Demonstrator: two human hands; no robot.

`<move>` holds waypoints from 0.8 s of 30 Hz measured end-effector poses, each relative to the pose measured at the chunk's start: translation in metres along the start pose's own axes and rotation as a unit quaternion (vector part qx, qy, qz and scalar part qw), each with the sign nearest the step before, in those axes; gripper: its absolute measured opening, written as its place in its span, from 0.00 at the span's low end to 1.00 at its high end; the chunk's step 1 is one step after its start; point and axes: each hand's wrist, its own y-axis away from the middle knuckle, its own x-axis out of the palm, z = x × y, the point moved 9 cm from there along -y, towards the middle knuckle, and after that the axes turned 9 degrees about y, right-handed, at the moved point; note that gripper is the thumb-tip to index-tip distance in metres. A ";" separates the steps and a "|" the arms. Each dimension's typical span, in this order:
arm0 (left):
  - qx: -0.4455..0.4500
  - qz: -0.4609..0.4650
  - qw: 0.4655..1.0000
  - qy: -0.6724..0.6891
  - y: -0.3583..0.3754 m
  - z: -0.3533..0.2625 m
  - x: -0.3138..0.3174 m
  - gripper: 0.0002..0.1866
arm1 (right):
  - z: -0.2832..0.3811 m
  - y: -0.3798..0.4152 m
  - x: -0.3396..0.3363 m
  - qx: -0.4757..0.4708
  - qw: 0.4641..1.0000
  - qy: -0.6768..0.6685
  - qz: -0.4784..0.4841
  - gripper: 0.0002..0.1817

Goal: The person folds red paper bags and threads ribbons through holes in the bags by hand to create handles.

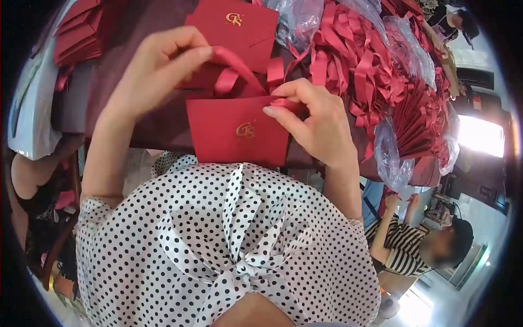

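A red paper piece with a gold logo (238,136) lies at the table's near edge, against my body. Above its top left, my left hand (163,68) pinches one end of a red ribbon (239,66) between thumb and finger. The ribbon runs down to the right, to the top edge of the red piece. There my right hand (316,117) is closed on the ribbon near the top right corner, thumb in front. Beyond my hands lies another red piece with a gold logo (248,41), partly covered by the ribbon and my left hand.
Stacked red pieces (81,32) lie at the far left of the dark table (163,122). A large heap of red ribbons (354,60) with clear plastic bags (299,22) covers the right side. A person in a striped shirt (400,240) works at the lower right; another person's arm (38,169) shows at left.
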 end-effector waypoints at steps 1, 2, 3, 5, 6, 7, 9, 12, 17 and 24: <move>-0.075 0.025 0.995 0.066 0.009 0.011 -0.003 0.07 | -0.008 0.001 0.002 0.019 1.000 -0.015 0.004 0.12; -0.108 0.017 0.990 0.094 0.017 0.015 0.003 0.08 | -0.012 0.003 0.006 0.021 0.998 -0.053 0.012 0.13; -0.144 0.007 0.982 0.124 0.023 0.016 0.013 0.12 | -0.013 0.002 0.009 0.021 0.998 -0.056 0.013 0.13; -0.021 0.009 0.987 0.159 0.026 0.004 0.021 0.26 | -0.006 -0.001 0.009 -0.018 0.999 -0.041 -0.007 0.14; 0.016 0.000 0.965 0.261 0.028 -0.001 0.025 0.29 | -0.006 -0.003 0.010 -0.022 0.999 -0.044 -0.007 0.14; 0.024 0.044 0.967 0.249 0.032 -0.001 0.032 0.30 | -0.011 -0.003 0.012 -0.004 0.998 -0.068 0.004 0.14; 0.064 0.121 0.988 0.077 0.041 -0.014 0.044 0.16 | -0.020 -0.001 0.008 0.033 0.994 -0.098 0.030 0.21; -0.014 0.094 0.994 0.052 0.047 0.008 0.037 0.13 | -0.036 0.005 -0.045 0.063 0.997 -0.043 -0.033 0.20; 0.000 0.045 0.999 0.022 0.045 0.008 0.033 0.19 | -0.027 0.020 -0.097 -0.202 0.869 -0.436 0.116 0.13; -0.086 0.042 0.992 0.083 0.030 0.009 0.051 0.17 | 0.031 0.035 -0.078 -0.246 0.657 -0.680 0.214 0.11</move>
